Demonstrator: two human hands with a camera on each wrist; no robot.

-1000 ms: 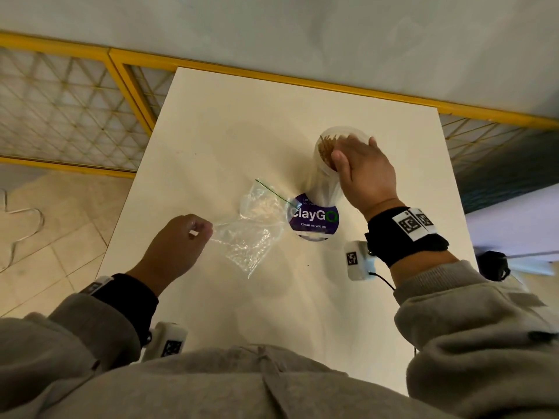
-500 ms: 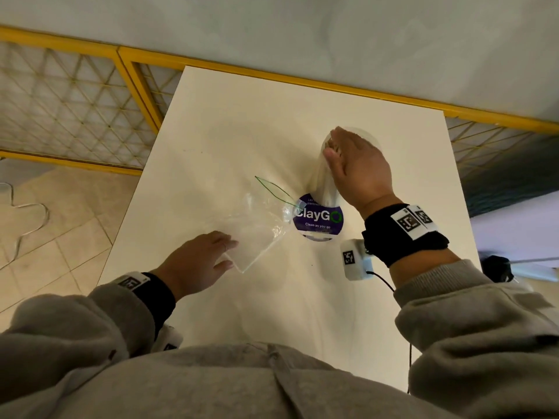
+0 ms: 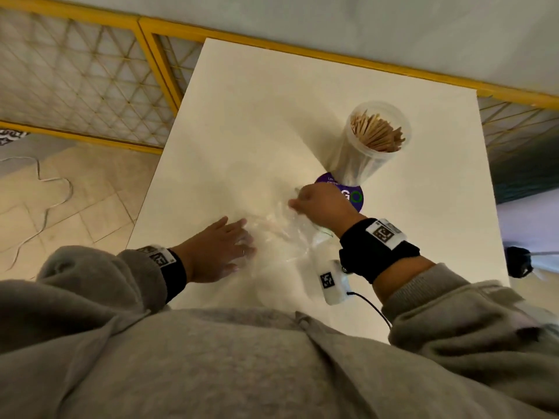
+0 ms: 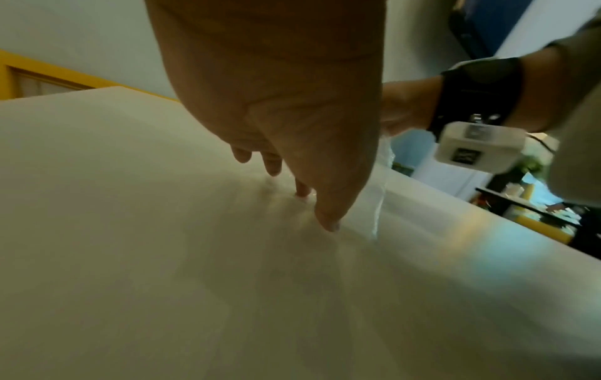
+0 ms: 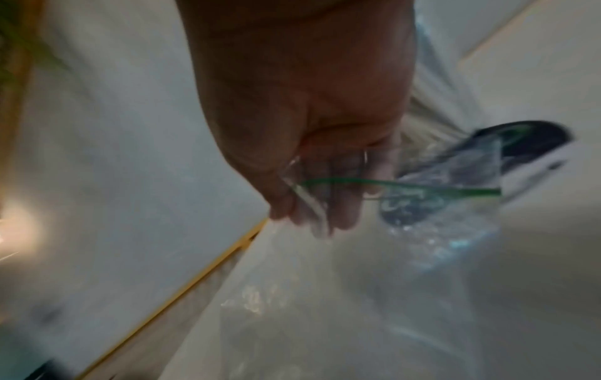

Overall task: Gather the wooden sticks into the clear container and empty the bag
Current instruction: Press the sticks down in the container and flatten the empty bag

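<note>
Nearest the person, the left hand (image 3: 219,249) is lying flat with straight fingers, its grip released, pressing the near edge of the clear bag (image 3: 281,237) down onto the bench (image 3: 257,116). In the left wrist view the fingertips (image 4: 327,223) are touching the plastic rather than curling round it.

At about three o'clock from that hand, the right hand (image 3: 322,207) is pinching the bag's mouth; the right wrist view shows its fingers (image 5: 341,200) closing on the film just beside the green seal strip (image 5: 422,189), so this grip is grasping the bag.

The bag is looking flat and I cannot see any sticks in it, though blur is hiding its far corners. To do this step well, the left hand should be holding the bottom firmly while the right is lifting and opening the mouth, so any stray stick is sliding out instead of catching in a fold.

Further off, at one o'clock, the clear container (image 3: 370,146) is standing upright on a purple lid (image 3: 352,196), and the wooden sticks (image 3: 376,134) are standing inside it. The lifting elbow should be keeping wide of it, since it looks easy to tip.
</note>
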